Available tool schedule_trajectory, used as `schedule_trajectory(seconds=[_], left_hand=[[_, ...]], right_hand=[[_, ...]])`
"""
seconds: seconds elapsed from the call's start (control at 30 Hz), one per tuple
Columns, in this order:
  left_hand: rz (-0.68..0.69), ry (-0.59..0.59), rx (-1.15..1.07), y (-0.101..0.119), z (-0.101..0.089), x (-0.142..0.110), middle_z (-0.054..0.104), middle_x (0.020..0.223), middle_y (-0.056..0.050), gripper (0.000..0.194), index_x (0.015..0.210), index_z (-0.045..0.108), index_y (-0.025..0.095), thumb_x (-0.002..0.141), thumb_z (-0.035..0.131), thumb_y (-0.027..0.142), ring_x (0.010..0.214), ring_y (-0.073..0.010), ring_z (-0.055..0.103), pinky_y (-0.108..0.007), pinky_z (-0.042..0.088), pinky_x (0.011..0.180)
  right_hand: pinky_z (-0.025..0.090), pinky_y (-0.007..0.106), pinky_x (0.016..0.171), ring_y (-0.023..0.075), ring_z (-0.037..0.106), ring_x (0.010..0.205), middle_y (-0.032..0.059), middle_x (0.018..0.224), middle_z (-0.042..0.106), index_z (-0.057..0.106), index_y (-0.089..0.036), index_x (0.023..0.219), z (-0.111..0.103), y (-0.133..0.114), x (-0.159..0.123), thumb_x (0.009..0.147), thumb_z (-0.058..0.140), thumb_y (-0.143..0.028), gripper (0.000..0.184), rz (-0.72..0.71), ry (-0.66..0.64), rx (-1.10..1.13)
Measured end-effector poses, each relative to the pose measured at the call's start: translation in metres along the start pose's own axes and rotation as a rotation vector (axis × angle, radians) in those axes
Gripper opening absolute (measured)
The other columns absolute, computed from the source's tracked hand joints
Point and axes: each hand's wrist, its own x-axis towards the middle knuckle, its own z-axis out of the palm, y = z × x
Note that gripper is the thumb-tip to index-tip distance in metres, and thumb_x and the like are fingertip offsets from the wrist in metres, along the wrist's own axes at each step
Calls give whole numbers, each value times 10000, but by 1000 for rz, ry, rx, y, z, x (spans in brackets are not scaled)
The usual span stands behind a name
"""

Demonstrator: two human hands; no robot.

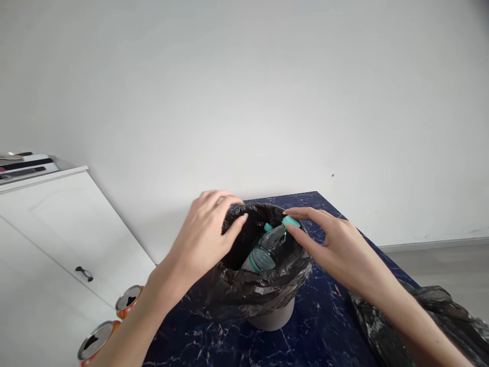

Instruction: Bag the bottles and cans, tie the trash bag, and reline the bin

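A clear bottle (273, 243) lies tilted inside a pale bin (273, 317), its teal cap (292, 221) pointing up toward the right side of the mouth and its lower part leaning down to the left. A black liner (252, 295) covers the inside of the bin and folds loosely over the rim, hanging down the outside in creases. Behind the bottle, deeper in the bin, a second teal cap (268, 227) shows.

The right hand (336, 239) reaches in from the right, with thumb and fingers around the bottle's cap (whether they grip it or merely touch it, I cannot tell). The left hand (208, 229), slightly blurred, is at the left side of the bin's mouth; its fingers are curved, spread from the thumb and released, grasping nothing.

The bin stands on a dark blue counter (321, 316) with white marbled veins, set against a white wall (244, 102). To the right, partly under the right forearm, lies a crumpled black bag (439, 300). At lower left, beside the left forearm, are two orange cans, a farther can (129, 297) and a nearer can (95, 340), both with opened tops. Beyond them stands a white cabinet (103, 224) with a dark handle (84, 273).
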Motion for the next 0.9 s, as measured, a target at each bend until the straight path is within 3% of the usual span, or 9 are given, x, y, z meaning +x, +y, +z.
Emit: schedule_trajectory(seconds=[0.07,0.13,0.2,0.27,0.37,0.47,0.6,0.73,0.9], left_hand=[[-111,118,90,-11,-4,-13,592,1541,-183,521,1417,621,190,1078,536,576,1491,-395,499,-595,435,1214],[-303,123,102,-22,-9,-28,552,1538,-240,769,1539,507,158,1022,532,727,1424,-444,550,-607,505,1115],[-507,7,19,-30,-15,-44,664,1328,-219,932,1620,374,159,984,482,831,1096,-397,711,-531,585,882],[-622,-129,-126,-34,-18,-57,711,988,-93,935,1630,314,201,978,459,855,722,-286,669,-411,530,664],[-640,-198,-372,-31,-18,-70,563,695,41,830,1553,391,273,963,513,844,541,-208,503,-313,394,540],[-685,-71,-560,-22,-16,-76,470,651,73,740,1504,473,321,955,568,809,508,-171,417,-276,324,499],[-751,117,-715,-13,-19,-78,343,627,93,688,1462,566,321,931,652,750,496,-131,306,-242,239,477],[-807,211,-795,-14,-24,-79,367,587,88,720,1456,586,309,887,700,735,455,-147,396,-252,281,435],[-874,242,-846,-13,-22,-87,552,606,49,758,1513,537,329,889,697,729,478,-201,564,-275,355,410]], right_hand=[[593,423,695,307,769,1007,4,1360,775,757,-364,1308,-1,1,0,1064,558,-608,398,4,-2,8],[562,395,616,250,754,814,-7,1340,782,770,-383,1285,-2,0,0,1047,594,-634,388,12,2,35],[523,372,546,196,695,650,-9,1311,792,773,-391,1280,-3,-3,-1,1035,615,-656,393,31,4,85],[494,354,511,183,673,604,-2,1254,811,772,-386,1278,-2,-6,-1,1039,613,-663,399,46,10,144],[512,329,541,251,771,853,10,1183,829,790,-371,1227,2,-10,-2,1040,629,-643,368,36,54,198],[579,334,644,299,766,1130,29,1197,826,799,-345,1189,5,-9,-2,1030,660,-629,354,20,124,252],[638,389,795,304,754,1179,60,1252,807,778,-320,1237,6,-4,-2,1012,690,-638,399,13,226,301],[617,393,751,294,771,1053,46,1222,815,807,-334,1211,7,-5,-2,1033,657,-636,381,6,188,226],[584,372,727,299,753,1147,5,1229,819,814,-356,1175,14,-8,1,1055,644,-593,315,-32,83,205]])
